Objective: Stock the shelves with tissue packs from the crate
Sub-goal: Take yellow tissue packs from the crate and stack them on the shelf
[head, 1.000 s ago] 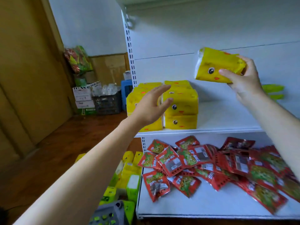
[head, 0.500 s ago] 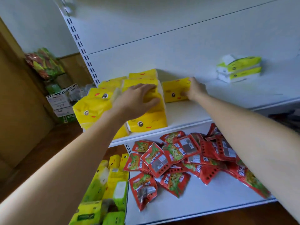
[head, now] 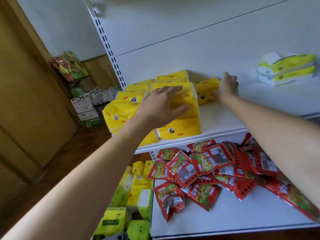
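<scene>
Since one second earlier, the right hand [head: 225, 89] has brought its yellow pack [head: 204, 92] down from mid-air onto the upper shelf [head: 225, 118], and the left hand [head: 161, 108] has settled on the stack [head: 178, 130]. White rack [head: 190, 49] fills the right of the view, with a slotted upright at its left edge. Lower shelf [head: 225, 219] carries a loose heap of red snack packets [head: 207, 170]. Yellow tissue packs form the stack, two high and several deep, at the left end of the upper shelf. On the floor left of the rack stands the crate [head: 119, 237], only a grey edge of it visible, with green and yellow packs above it. Left hand lies palm down on the front top pack of the stack, fingers straight and spread, gripping nothing. Right hand rests against the right end of the pack, fingers nearly straight and pointing up, thumb on its front face. That pack lies flat at the back of the shelf, touching the stack. Two green packs [head: 285, 70] sit stacked well apart to the right.
</scene>
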